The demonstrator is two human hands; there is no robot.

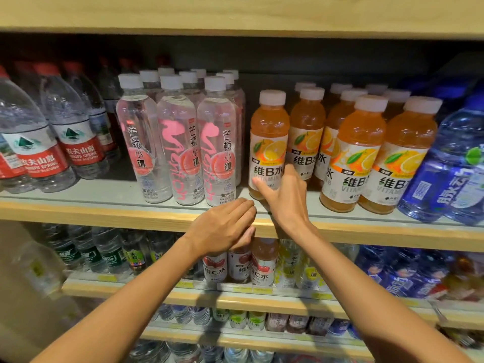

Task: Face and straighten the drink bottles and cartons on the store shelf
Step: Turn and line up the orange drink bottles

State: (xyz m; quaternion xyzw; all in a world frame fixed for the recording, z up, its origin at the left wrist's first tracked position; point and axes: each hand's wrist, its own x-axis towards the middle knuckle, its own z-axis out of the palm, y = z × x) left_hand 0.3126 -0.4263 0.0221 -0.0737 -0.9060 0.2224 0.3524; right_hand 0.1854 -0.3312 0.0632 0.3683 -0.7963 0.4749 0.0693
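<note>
Now the big wooden shelf (104,205) is full of drinks. At the left end of the shelf stand red-label water bottles (76,142), and at the right end stand blue water bottles (455,169). No hand is on those.

Left of the shelf's middle, the pink peach water bottles (180,150) stand in a neat line near the shelf's front edge. Their names face out, so they look done.

Right of the shelf's middle are the orange vitamin drink bottles (361,153). Two of them stand right at the front edge of the shelf, but others sit farther back, so this bunch is bumpy. I think it is the job in hand, and more pulling forward is left to do.

One orange bottle (268,142) stands at the middle of the shelf, a little back from the front edge, with its picture facing out. The right hand (285,203) is spread wide on its lower part. The thumb (259,184) lies across the front, and the pointing finger (288,171) goes up the right side. Both look straight, so it seems a touch and not a tight hold.

The left hand (222,226) hangs over the front edge of the shelf, near its middle. Its fingers are loosely bent and there is nothing in it.
</note>
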